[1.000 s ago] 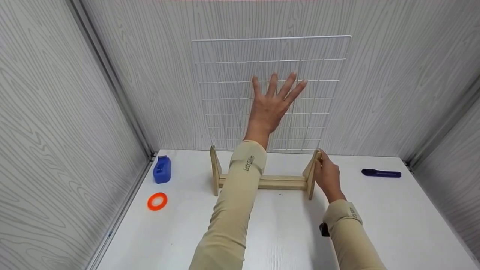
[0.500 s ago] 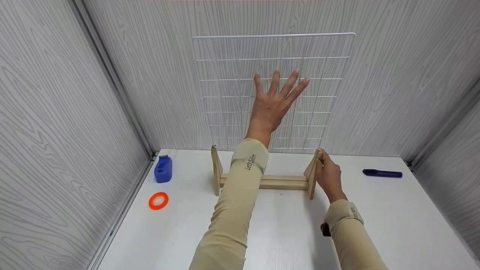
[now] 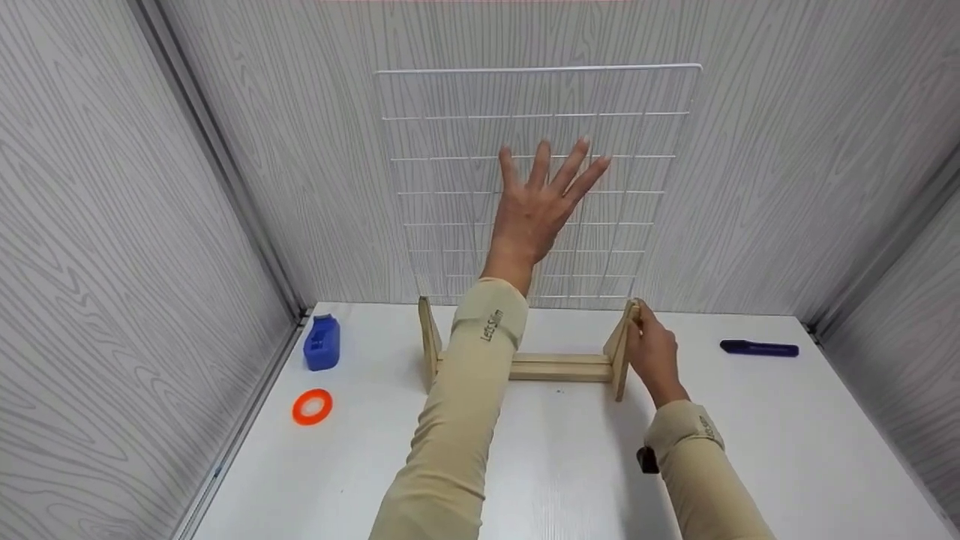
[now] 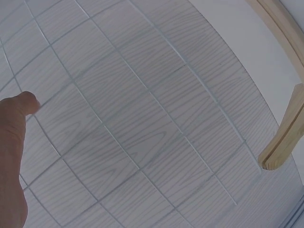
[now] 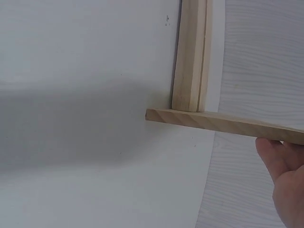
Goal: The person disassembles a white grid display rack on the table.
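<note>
A white wire grid panel (image 3: 540, 115) stands upright before the back wall. My left hand (image 3: 529, 214) lies over its middle, fingers straight and spread. In the left wrist view, part of that hand shows at the left edge, the thumb over the wires. On the table in front of the grid is a wooden stand (image 3: 562, 367), two upright end pieces joined by a grooved crossbar. My right hand (image 3: 654, 351) grips the right end piece (image 5: 223, 123) near its top, from the outer side. The left sleeve covers part of the crossbar.
At the left of the white table (image 3: 555, 465) are a blue tape dispenser (image 3: 322, 343) and an orange ring-shaped roll (image 3: 312, 406). A dark purple cutter-like tool (image 3: 759, 348) lies at the back right. Wood-grain walls (image 3: 787, 150) enclose the table on three sides.
The grid's top edge has risen slightly in the head view, and my left hand has moved up a little with it. My right hand and the stand stay put on the table.
</note>
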### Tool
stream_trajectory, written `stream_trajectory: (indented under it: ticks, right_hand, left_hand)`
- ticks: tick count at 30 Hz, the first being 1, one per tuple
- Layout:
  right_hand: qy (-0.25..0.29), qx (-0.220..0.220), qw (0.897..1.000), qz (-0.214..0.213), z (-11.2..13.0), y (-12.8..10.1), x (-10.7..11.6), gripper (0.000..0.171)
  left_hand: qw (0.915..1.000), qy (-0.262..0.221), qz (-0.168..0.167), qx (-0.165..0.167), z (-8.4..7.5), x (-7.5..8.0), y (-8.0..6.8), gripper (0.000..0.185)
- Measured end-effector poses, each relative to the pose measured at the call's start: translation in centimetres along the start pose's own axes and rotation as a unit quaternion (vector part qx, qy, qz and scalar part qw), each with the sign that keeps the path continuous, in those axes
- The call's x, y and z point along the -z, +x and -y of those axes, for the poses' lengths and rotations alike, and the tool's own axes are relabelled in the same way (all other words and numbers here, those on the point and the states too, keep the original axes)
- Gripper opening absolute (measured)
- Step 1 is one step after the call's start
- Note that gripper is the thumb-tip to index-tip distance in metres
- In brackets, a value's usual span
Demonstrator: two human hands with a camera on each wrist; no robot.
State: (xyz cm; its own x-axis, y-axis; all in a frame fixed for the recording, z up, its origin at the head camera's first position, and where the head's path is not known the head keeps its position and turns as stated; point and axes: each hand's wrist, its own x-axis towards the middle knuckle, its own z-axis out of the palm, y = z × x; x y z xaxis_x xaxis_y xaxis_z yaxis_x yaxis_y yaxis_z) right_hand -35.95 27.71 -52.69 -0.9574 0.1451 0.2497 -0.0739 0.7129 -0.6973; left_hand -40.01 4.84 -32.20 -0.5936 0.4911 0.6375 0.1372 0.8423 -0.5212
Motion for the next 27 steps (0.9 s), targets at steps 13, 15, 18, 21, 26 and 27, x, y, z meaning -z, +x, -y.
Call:
stream_trajectory:
  ticks: [13, 15, 18, 21, 26, 27]
  right_hand:
    - [0.057, 0.022, 0.995, 0.080, -0.4, 1.3, 2.5, 0.052]
    - [0.055, 0.024, 0.995, 0.082, -0.5, 1.4, 2.7, 0.050]
    - [0.045, 0.025, 0.995, 0.085, -0.7, 1.5, 3.0, 0.048]
    - [0.031, 0.034, 0.995, 0.085, -1.1, 1.4, 3.3, 0.047]
    - [0.010, 0.048, 0.996, 0.076, -1.6, 1.3, 3.6, 0.046]
    - [0.007, 0.048, 0.996, 0.073, -1.7, 1.3, 3.6, 0.046]
  left_hand:
    - [0.9998, -0.014, -0.005, 0.010, 0.5, -0.2, -0.4, 0.096]
    - [0.9999, -0.015, -0.005, 0.008, 0.4, -0.2, -0.4, 0.094]
    - [0.9999, -0.012, -0.002, 0.001, 0.3, -0.2, -0.4, 0.092]
    - [0.9999, -0.015, 0.006, -0.006, 0.3, -0.1, -0.4, 0.094]
    - [0.9995, -0.020, 0.023, -0.012, 0.4, 0.2, -0.3, 0.097]
    - [0.9995, -0.018, 0.022, -0.013, 0.4, 0.2, -0.3, 0.098]
